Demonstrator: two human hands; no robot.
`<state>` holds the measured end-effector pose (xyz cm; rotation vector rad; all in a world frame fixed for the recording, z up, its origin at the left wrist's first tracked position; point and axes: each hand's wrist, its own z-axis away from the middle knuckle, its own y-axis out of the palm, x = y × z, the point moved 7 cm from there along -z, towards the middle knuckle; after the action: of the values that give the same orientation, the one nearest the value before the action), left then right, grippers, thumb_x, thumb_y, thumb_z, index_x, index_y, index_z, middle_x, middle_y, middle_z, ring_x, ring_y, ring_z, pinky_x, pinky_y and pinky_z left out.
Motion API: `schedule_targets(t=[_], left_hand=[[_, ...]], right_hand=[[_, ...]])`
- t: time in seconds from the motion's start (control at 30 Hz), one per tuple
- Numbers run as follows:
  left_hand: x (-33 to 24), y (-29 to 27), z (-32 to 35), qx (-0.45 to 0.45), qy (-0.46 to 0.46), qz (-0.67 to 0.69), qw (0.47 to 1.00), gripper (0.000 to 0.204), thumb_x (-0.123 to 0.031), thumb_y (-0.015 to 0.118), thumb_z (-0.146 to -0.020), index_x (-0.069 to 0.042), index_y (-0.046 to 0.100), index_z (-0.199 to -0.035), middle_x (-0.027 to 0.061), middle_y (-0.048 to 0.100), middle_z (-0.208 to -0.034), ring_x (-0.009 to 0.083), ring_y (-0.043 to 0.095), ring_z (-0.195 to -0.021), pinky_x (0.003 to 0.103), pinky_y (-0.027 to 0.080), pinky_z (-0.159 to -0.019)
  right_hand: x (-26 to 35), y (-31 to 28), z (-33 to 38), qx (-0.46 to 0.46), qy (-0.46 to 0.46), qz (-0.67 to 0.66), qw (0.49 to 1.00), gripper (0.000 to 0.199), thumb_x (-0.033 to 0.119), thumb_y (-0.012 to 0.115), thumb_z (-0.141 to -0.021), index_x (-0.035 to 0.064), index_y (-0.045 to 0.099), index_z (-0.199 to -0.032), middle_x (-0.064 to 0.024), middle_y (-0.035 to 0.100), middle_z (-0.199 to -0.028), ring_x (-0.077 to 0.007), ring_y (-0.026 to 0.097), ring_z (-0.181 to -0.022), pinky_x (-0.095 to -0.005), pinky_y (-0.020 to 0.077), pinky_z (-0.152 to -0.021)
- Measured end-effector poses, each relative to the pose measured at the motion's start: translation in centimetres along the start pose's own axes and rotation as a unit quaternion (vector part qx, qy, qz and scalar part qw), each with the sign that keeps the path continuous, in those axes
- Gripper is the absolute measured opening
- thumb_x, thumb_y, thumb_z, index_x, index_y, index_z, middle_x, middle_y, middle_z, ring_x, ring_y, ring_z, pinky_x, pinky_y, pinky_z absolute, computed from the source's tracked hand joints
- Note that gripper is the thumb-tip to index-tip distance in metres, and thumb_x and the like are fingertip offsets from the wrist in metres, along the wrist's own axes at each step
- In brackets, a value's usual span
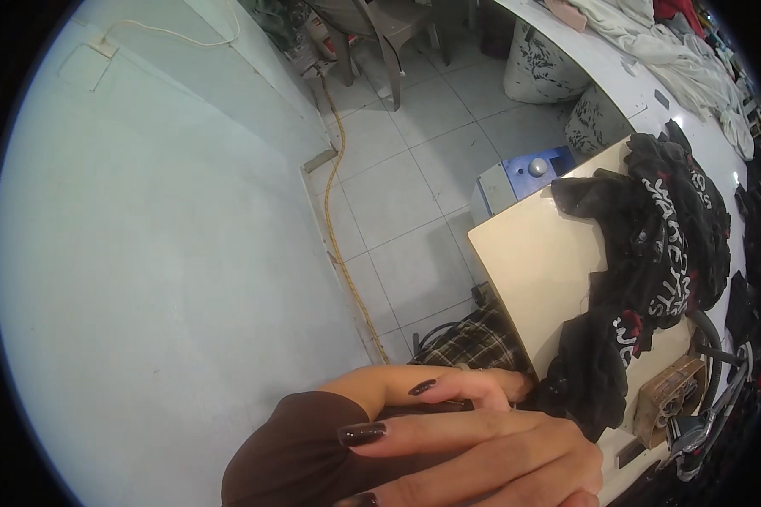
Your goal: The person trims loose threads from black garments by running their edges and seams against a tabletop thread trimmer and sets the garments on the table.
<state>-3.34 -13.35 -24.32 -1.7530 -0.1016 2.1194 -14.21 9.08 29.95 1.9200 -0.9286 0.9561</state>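
Observation:
My right hand (490, 452) is raised close in the foreground, its dark-nailed fingers stretched out toward the left and apart, with nothing visible in them. Behind it, my left arm in a brown sleeve (292, 448) reaches across to the right. My left hand (516, 384) is at the near edge of the beige tabletop (533, 270), beside a bunched black garment (634, 245) with white lettering and red marks. Its fingers are mostly hidden, so whether it grips the cloth does not show.
Right of the garment are a brown box (672, 397) and metal machine parts (693, 435). A blue box with a silver knob (533, 169) stands beyond the tabletop. Pale cloth (676, 63) covers part of a white table. A yellow cord (334, 211) runs along the wall; a chair (380, 34) stands behind.

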Motion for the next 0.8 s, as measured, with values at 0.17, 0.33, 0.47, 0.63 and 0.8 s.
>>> schedule_targets(t=[0.17, 0.33, 0.47, 0.63, 0.8], left_hand=[[1.7, 2.1, -2.3, -0.016, 0.035, -0.081, 0.996, 0.027, -0.016, 0.059, -0.083, 0.004, 0.067, -0.099, 0.0261, 0.065, -0.105, 0.0382, 0.063, -0.100, 0.044, 0.050, -0.086], [3.1, 4.8, -5.7, 0.043, -0.007, -0.136, 0.990, 0.026, -0.017, 0.059, -0.084, 0.001, 0.069, -0.101, 0.0227, 0.066, -0.111, 0.0352, 0.063, -0.104, 0.042, 0.050, -0.088], [3.8, 7.4, -7.8, 0.085, 0.009, -0.180, 0.980, 0.026, -0.017, 0.058, -0.085, -0.001, 0.070, -0.102, 0.0206, 0.066, -0.114, 0.0338, 0.063, -0.106, 0.041, 0.050, -0.088], [7.1, 10.3, -11.3, 0.085, -0.030, -0.170, 0.981, 0.026, -0.018, 0.058, -0.086, -0.003, 0.071, -0.104, 0.0186, 0.066, -0.116, 0.0323, 0.063, -0.107, 0.040, 0.051, -0.089], [4.2, 15.4, -10.6, 0.105, -0.010, -0.098, 0.990, 0.028, -0.018, 0.056, -0.087, -0.002, 0.070, -0.106, 0.0190, 0.065, -0.117, 0.0331, 0.062, -0.107, 0.041, 0.050, -0.090]], right_hand=[[0.1, 0.5, -0.2, 0.019, 0.019, 0.017, 0.999, 0.062, 0.035, 0.027, -0.101, -0.0015, 0.074, -0.086, -0.0206, 0.071, -0.090, -0.0442, 0.066, -0.097, -0.0474, 0.0360, -0.098], [-0.4, 1.1, -0.5, -0.007, 0.043, -0.018, 0.999, 0.059, 0.033, 0.028, -0.099, -0.0025, 0.074, -0.086, -0.0212, 0.071, -0.090, -0.0449, 0.065, -0.098, -0.0476, 0.0315, -0.101], [-1.1, 1.0, -1.1, -0.019, 0.077, -0.014, 0.997, 0.059, 0.032, 0.029, -0.098, -0.0040, 0.074, -0.086, -0.0220, 0.071, -0.089, -0.0460, 0.065, -0.098, -0.0480, 0.0305, -0.101], [-5.8, 2.9, -2.5, 0.036, 0.152, -0.095, 0.983, 0.056, 0.029, 0.029, -0.097, -0.0045, 0.073, -0.090, -0.0230, 0.070, -0.094, -0.0461, 0.060, -0.108, -0.0492, 0.0291, -0.101], [-7.5, 1.4, -2.0, 0.065, 0.181, -0.127, 0.973, 0.054, 0.027, 0.027, -0.097, -0.0048, 0.072, -0.097, -0.0251, 0.069, -0.102, -0.0466, 0.053, -0.118, -0.0495, 0.0276, -0.101]])
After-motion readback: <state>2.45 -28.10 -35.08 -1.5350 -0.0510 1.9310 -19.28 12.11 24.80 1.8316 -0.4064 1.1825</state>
